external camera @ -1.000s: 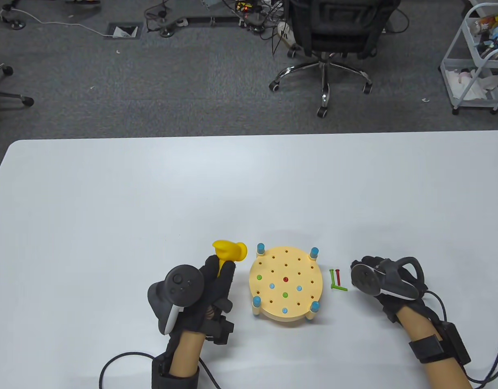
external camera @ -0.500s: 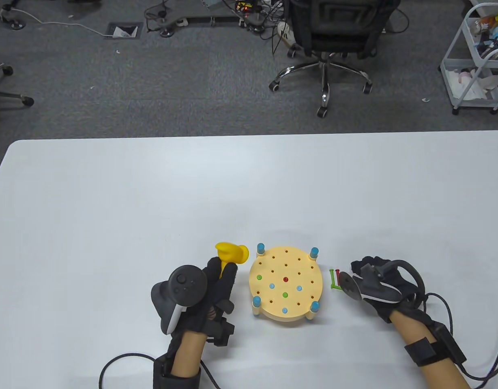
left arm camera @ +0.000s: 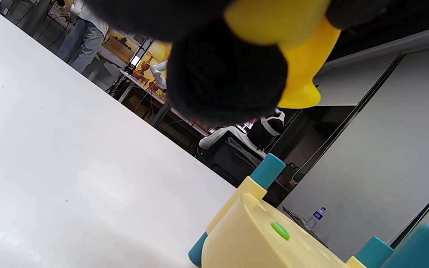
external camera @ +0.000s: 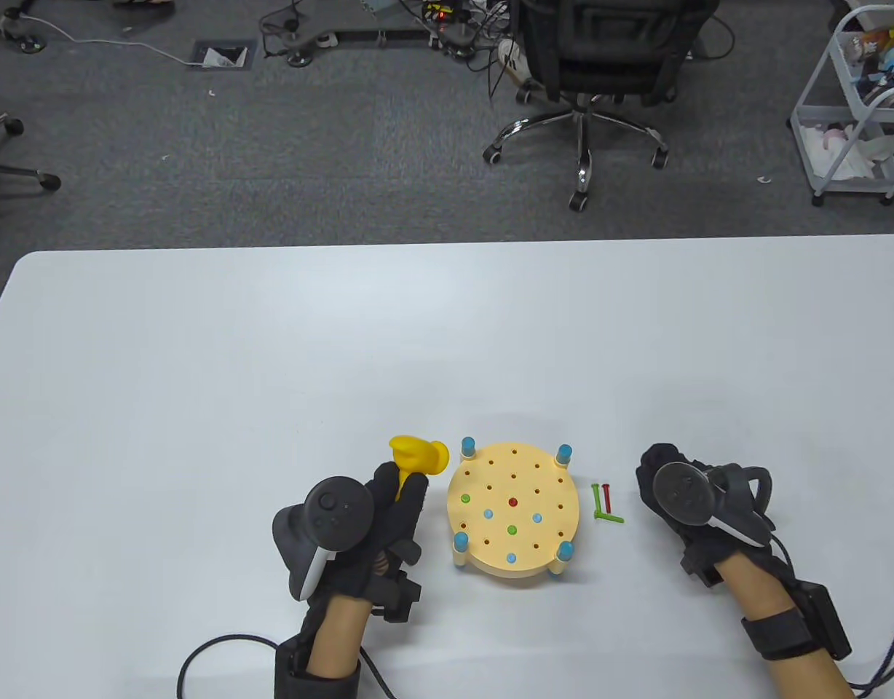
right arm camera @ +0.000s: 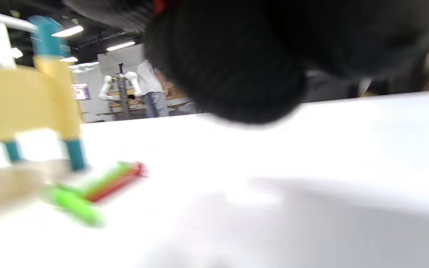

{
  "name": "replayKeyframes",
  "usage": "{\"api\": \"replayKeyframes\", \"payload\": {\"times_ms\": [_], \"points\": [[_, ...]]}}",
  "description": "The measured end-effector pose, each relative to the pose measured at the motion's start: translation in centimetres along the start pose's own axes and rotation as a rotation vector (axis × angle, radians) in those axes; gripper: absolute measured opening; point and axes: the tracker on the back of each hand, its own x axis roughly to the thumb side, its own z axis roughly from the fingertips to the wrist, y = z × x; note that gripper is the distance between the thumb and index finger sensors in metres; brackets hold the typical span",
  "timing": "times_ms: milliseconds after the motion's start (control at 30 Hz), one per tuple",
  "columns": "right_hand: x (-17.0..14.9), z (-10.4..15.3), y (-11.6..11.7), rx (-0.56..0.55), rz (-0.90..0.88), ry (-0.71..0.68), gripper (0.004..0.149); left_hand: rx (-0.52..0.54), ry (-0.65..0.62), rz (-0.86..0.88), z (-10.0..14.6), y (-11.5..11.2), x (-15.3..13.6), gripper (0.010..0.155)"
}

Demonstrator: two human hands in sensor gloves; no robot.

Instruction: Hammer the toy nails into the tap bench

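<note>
**A:** What is the biggest thing here?

**B:** The white surface. On it stands the round yellow tap bench, on blue legs. It sits between the two hands.

**A:** What could go wrong with the bench?

**B:** I think it could slide or tip. Nothing holds it down. A hard hit near its edge could push it away.

**A:** What are the hands doing?

**B:** The left hand has its fingers wrapped round the handle of the yellow toy hammer. The hammer head is up, just beside the bench. The right hand is near the loose nails, but apart from them. A bit of red shows at its fingers in the right wrist view, but that view is blurry. I cannot tell if its fingers are curled or straight, or if it holds a nail.

**A:** Is the hammer risky?

**B:** A little. If it swings while the other hand's fingers are over a hole, it could hit them.

**A:** And the small things?

**B:** Some nails are already in the bench, like the red nail in the middle. The loose nails, two green and one red, lie touching each other, just beside the bench.

**A:** What could go wrong with those?

**B:** They are thin and bunched up. Fat glove fingers could grab two, or roll one away. A nail put in crooked could pop out when it is hit.
</note>
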Motion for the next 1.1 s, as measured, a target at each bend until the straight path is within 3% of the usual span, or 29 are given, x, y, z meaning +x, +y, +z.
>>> {"api": "replayKeyframes", "payload": {"times_ms": [200,267,500,800,1100], "points": [[4.7,1.2,-1.7,-0.137,-0.201,-0.218,0.042,-0.004,-0.024,-0.020,0.1,-0.4,0.5,0.062],[6.1,0.7,-1.8,-0.118,-0.206,-0.232,0.041,-0.011,-0.037,-0.030,0.2,-0.5,0.8,0.062],[10.3,-1.8,-1.5,0.015,0.089,-0.282,0.040,-0.021,-0.065,-0.028,0.2,-0.5,1.1,0.062],[11.8,-2.7,-0.5,0.065,0.229,-0.293,0.039,-0.021,-0.074,-0.025,0.2,-0.6,1.0,0.062],[12.6,-1.8,-0.2,-0.004,0.323,-0.327,0.041,-0.027,-0.089,-0.034,0.2,-0.8,1.2,0.063]]}}
